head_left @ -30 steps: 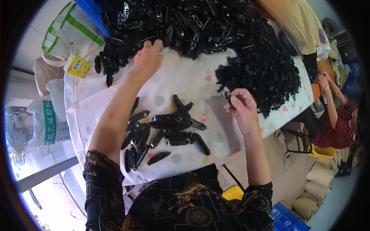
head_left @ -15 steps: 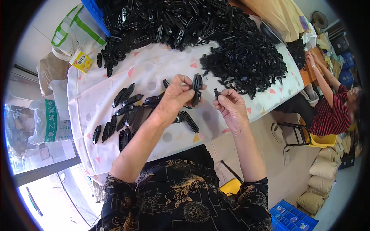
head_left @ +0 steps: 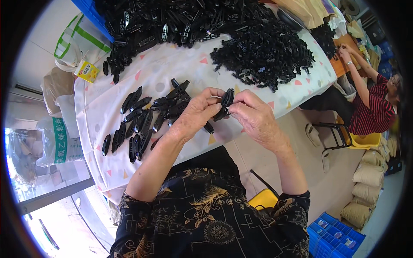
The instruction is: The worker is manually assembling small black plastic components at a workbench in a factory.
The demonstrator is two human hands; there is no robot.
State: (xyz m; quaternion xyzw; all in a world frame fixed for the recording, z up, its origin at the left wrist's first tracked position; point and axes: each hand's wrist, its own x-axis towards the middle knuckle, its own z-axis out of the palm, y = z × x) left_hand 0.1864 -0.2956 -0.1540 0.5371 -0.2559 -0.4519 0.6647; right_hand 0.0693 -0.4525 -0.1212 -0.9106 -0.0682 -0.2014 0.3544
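Note:
Over the table's near edge, my left hand [head_left: 198,112] grips a long black plastic part [head_left: 228,99] with slots in it, held up on end between thumb and fingers. My right hand [head_left: 257,117] is closed in a pinch, its fingertips against the right side of that part. The small black piece it carried is hidden behind the fingers now. To the left of my left hand, several similar long black parts [head_left: 137,122] lie on the patterned tablecloth [head_left: 163,66]. Beyond my right hand spreads a heap of small black plastic pieces [head_left: 266,56].
A big pile of long black parts [head_left: 172,21] covers the table's far side, beside a blue crate [head_left: 97,17]. A yellow box [head_left: 88,72] stands at the left edge. At right, another person [head_left: 372,103] works seated. Blue crates [head_left: 335,236] are on the floor at lower right.
My right hand has come left and up, bringing the small black piece to the long part in my left hand. The view has shifted slightly.

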